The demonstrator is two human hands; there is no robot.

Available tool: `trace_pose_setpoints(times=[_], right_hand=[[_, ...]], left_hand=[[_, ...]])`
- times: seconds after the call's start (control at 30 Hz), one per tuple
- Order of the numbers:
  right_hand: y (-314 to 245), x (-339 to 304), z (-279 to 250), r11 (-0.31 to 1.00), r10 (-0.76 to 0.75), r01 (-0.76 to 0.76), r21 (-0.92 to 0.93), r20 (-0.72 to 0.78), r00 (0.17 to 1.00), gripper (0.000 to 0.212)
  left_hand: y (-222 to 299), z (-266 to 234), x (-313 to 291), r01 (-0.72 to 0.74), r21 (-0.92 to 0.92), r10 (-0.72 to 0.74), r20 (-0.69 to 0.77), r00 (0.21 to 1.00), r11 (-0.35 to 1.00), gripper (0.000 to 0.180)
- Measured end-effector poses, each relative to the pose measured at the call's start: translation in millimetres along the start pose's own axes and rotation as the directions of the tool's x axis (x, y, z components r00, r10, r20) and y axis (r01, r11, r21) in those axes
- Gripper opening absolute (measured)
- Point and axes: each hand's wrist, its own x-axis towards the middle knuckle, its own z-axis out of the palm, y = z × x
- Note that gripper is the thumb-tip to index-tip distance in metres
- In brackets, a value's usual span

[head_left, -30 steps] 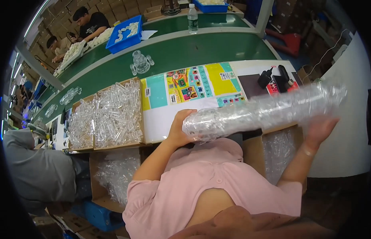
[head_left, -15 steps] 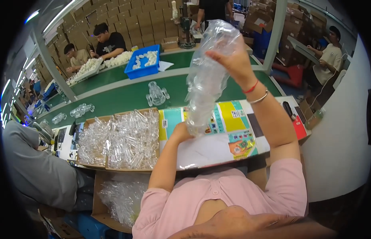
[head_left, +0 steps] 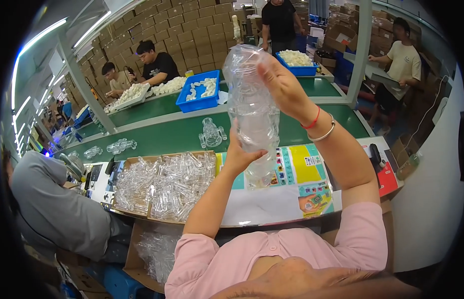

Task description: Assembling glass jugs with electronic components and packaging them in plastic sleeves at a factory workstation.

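Observation:
A tall, see-through plastic bag [head_left: 253, 112] stands upright in front of me, with clear rounded plastic inside whose exact kind I cannot make out. My right hand [head_left: 284, 87] grips the bag near its top, at the right side. Lower down, my left hand [head_left: 243, 153] is curved round its left side, thumb across the front. The bag's bottom is over the printed sheet [head_left: 304, 159] on the worktable; whether it rests there is unclear. Just left are cardboard trays heaped with clear plastic pieces [head_left: 179, 182]. Behind them, a clear plastic part with rounded knobs [head_left: 211, 133] sits on the green belt.
A blue tray [head_left: 199, 102] of off-white pieces is past the metal rail. Below the table, a cardboard box [head_left: 137, 249] holds clear bags. A person in grey [head_left: 57, 204] sits at my left. More people work across the belt. A black object [head_left: 376, 155] lies at right.
The bag has swung from a tilt to upright. My left hand has moved from its bottom end up its left side. My right hand is slightly lower, and the view has shifted.

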Motion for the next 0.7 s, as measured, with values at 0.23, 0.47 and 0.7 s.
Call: trace_pose_setpoints(times=[0.23,0.47,0.7], right_hand=[[-8.1,9.8,-5.4,0.920,0.075,-0.080,0.383,0.027,0.997,0.044],[-11.4,12.1,9.7,0.991,-0.083,0.082,-0.108,-0.006,0.997,0.041],[-61.5,44.3,-88.2,0.617,-0.639,0.119,-0.778,-0.407,0.653,0.029]], left_hand=[[-4.9,-1.3,-1.9,0.020,0.006,-0.020,-0.020,1.000,1.000,0.114],[1.2,5.0,-5.8,-0.043,0.028,0.044,-0.051,0.998,0.999,0.117],[4.6,6.7,-4.2,-0.042,-0.063,0.041,-0.013,0.999,0.997,0.123]])
